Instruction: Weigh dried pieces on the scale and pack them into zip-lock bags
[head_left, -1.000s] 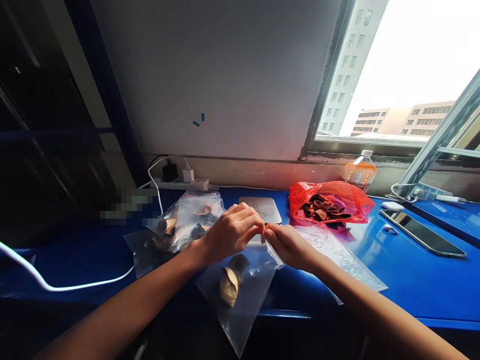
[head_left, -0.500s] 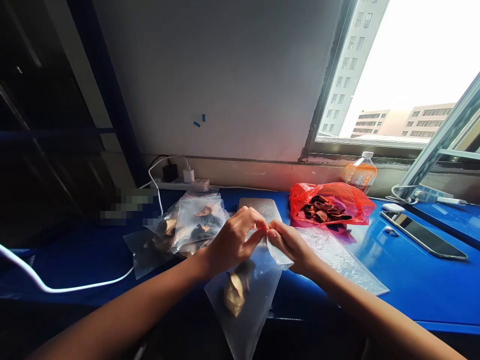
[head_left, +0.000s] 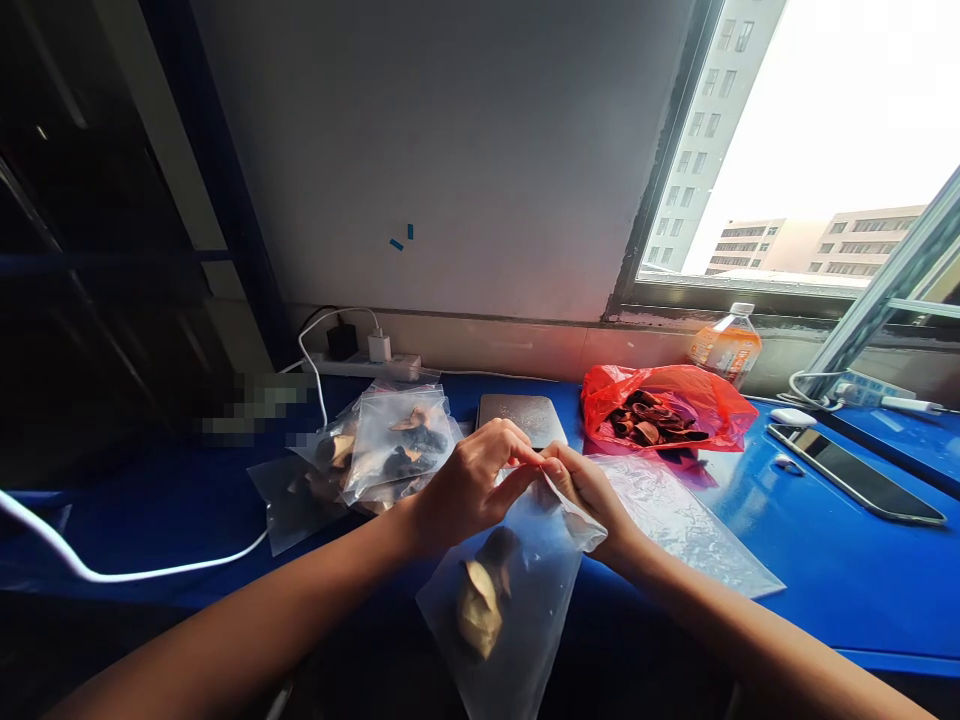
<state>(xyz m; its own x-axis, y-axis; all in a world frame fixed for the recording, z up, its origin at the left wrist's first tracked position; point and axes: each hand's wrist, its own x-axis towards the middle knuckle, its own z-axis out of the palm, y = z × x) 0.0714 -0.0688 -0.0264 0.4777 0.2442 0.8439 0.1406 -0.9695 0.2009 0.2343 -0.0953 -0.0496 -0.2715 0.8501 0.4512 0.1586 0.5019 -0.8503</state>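
A clear plastic bag (head_left: 540, 590) hangs from both hands in front of the table edge. Inside it lie a pale, curled dried piece (head_left: 478, 610) and a darker one behind. My left hand (head_left: 480, 475) pinches the bag's top edge between thumb and fingers. Close beside it, fingertips almost touching, my right hand (head_left: 589, 485) is closed on the same edge, and a corner of the bag folds out below it. Just beyond the hands sits a flat silver scale (head_left: 521, 415), partly covered by them.
Filled clear bags (head_left: 405, 440) are piled at left. A red plastic bag (head_left: 731, 420) holds dark dried pieces (head_left: 652, 420). Flat clear bags (head_left: 682, 530) lie at right, near a phone (head_left: 855, 470). An orange-labelled bottle (head_left: 726, 345) stands behind. A white cable (head_left: 150, 578) crosses the left side.
The hung bag has swung slightly right and its face has turned more towards me. Both hands keep their pinch at its top edge, a little lower and further right in view.
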